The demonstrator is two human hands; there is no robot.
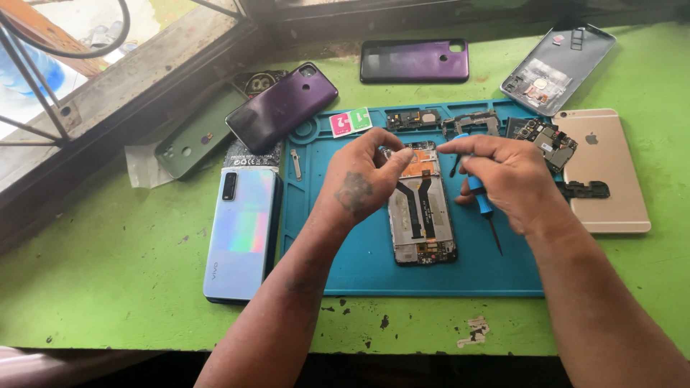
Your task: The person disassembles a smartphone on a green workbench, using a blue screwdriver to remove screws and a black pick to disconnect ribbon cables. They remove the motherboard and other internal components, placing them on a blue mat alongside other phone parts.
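Note:
An opened phone frame (422, 219) with its insides exposed lies on a blue repair mat (366, 259). My left hand (363, 179) pinches at the frame's top edge, thumb and fingers close together on a small part I cannot make out. My right hand (507, 176) is curled around a blue-handled screwdriver (483, 203), its dark tip pointing down toward the mat, while the forefinger reaches toward the frame's top right corner.
A pale iridescent phone (241, 233) lies left of the mat, a purple phone (282, 105) and a green back cover (194, 140) behind it. A gold phone (607, 172), circuit boards (546, 140), a purple case (415, 60) and a grey cover (557, 66) lie on the green table.

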